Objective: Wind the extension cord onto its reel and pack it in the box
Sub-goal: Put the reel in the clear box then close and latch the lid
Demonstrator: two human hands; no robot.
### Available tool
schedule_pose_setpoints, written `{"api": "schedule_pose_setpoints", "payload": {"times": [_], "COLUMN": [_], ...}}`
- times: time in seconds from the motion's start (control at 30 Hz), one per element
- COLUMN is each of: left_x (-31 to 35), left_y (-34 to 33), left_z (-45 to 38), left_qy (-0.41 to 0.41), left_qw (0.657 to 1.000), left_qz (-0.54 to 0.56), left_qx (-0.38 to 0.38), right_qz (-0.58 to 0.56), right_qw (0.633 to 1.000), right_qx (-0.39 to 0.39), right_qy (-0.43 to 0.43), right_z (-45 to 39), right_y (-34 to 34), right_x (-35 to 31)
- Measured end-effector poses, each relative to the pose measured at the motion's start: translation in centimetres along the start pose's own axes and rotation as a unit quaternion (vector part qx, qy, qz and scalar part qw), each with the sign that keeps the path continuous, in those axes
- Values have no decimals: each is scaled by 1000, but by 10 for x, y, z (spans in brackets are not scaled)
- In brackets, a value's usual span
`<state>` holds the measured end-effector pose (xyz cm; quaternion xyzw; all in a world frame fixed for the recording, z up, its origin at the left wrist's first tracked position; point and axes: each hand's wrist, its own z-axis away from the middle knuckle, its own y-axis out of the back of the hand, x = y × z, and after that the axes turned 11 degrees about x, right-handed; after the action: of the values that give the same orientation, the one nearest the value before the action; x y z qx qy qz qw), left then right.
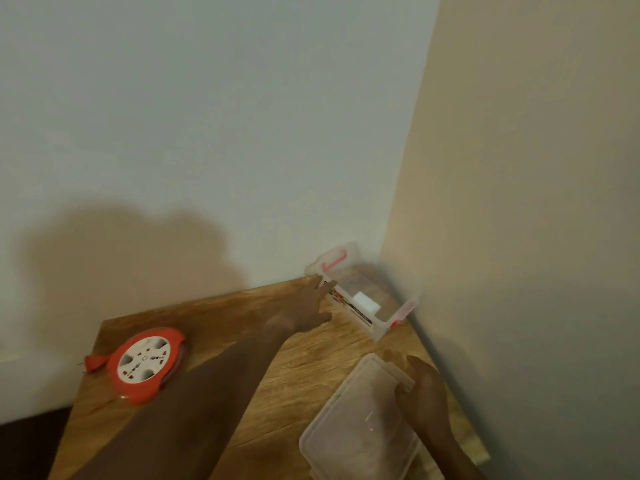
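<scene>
A red and white extension cord reel point(147, 363) lies flat at the left of the wooden table point(263, 393), with its red plug point(92, 362) sticking out to the left. A clear plastic box point(374, 299) with red clips stands open in the far right corner, a white block inside it. My left hand point(304, 311) reaches across the table with straight fingers, its fingertips at the box's near left wall. My right hand point(420, 393) grips the far edge of the clear lid point(360, 424), which lies on the table at the near right.
Two walls meet right behind the box and run along the table's far and right edges. The table's left edge drops to a dark floor. Bare wood shows between the reel and the lid.
</scene>
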<state>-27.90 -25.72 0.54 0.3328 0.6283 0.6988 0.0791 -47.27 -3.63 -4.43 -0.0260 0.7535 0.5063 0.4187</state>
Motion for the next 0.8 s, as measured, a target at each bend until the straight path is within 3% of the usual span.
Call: {"api": "schedule_pose_setpoints", "payload": {"times": [0.17,0.37,0.57,0.8], "left_x": [17,24,24,5], "left_y": [-15,-26,-26,-18], "left_z": [-21,-35,-38,-22], "left_qy": [-20,-33,-50,-123], "left_qw": [997,994,982,958], "left_qz": [-73,-99,-150,-235], "left_qx": [6,36,104,109], "right_qz": [111,127,102,11], "right_qw": [989,979,980,984], "right_qx": [-83,-134,-157,-157], "right_qy": [-53,-92,-65,-84], "right_z": [-8,-12,-19,-19], "right_y": [11,12,5,1], "right_x": [23,33,33,26]}}
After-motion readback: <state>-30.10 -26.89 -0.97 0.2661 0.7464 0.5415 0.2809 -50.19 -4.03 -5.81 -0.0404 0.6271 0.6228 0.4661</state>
